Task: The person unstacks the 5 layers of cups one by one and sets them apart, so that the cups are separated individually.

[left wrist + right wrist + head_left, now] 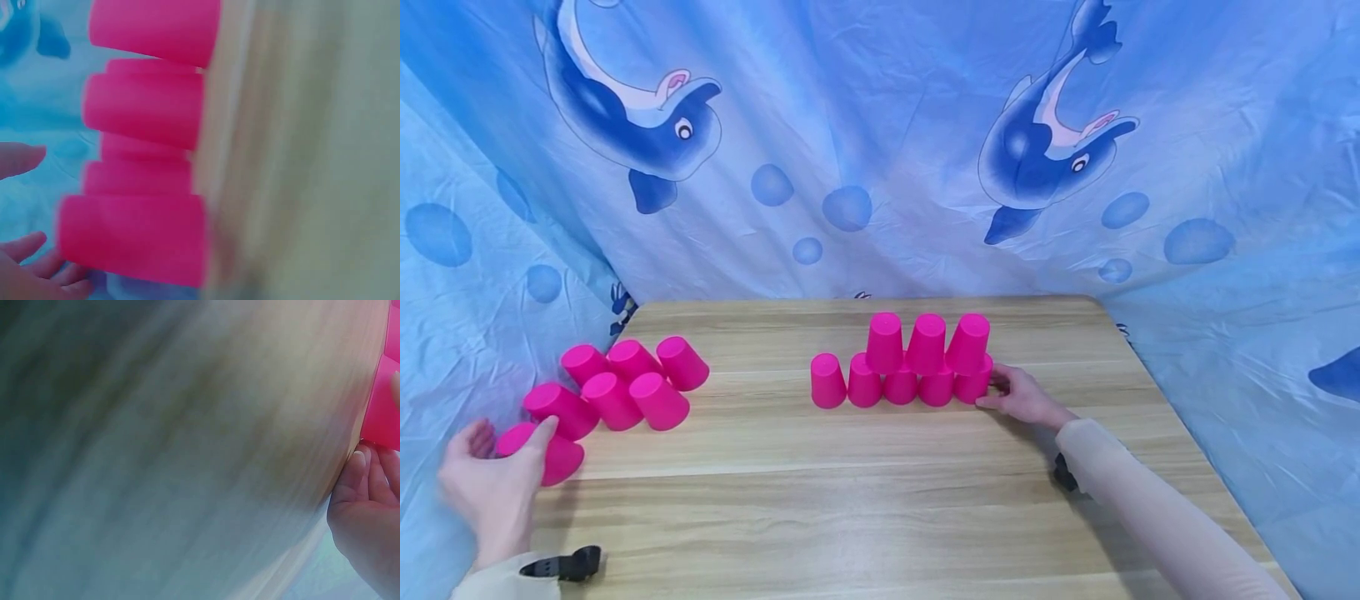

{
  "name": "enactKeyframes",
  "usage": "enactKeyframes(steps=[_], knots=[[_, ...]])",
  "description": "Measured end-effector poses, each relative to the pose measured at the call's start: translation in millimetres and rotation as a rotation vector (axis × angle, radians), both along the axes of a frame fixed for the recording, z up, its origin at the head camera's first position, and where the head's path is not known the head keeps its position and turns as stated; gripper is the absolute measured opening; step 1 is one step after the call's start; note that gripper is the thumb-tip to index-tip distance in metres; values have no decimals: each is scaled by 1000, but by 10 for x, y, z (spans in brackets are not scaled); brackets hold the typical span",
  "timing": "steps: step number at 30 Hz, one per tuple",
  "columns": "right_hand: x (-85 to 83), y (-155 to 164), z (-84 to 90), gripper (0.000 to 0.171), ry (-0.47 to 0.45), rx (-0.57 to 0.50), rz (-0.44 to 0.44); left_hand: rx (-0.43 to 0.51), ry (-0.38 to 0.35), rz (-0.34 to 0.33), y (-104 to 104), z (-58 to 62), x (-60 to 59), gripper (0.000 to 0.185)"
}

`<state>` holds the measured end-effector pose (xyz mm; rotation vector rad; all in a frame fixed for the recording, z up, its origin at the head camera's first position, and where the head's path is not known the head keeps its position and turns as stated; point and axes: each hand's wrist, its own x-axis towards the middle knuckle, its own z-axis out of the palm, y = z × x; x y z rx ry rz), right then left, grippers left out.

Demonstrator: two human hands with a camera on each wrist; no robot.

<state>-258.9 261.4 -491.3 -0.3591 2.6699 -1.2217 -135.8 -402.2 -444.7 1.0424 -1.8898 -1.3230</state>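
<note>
Curling around 1 fallen cup point(546, 457), left hand point(493, 487) has loose grip.

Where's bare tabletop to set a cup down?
Free: the wooden table along the front edge and between loose cups and cup pyramid. Crowded: the left edge around the left hand; right hand touches the pyramid.

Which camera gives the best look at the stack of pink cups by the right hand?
The head view: the whole stack shows, five cups below, three on top, the right hand touching its end cup. The right wrist view catches only a pink sliver beside the fingertips. The left wrist view shows other cups.
</note>
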Motion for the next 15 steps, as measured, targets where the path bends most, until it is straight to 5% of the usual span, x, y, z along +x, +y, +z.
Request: enactKeyframes(steps=[3,7,15], knots=[[7,-3,3,60,6,-3,11,-212,15,18,135,136,-2,72],[13,4,2,59,17,-20,24,-355,131,-49,416,360,-42,63],[5,8,-11,59,20,-18,28,-413,233,-423,1233,564,-272,58]])
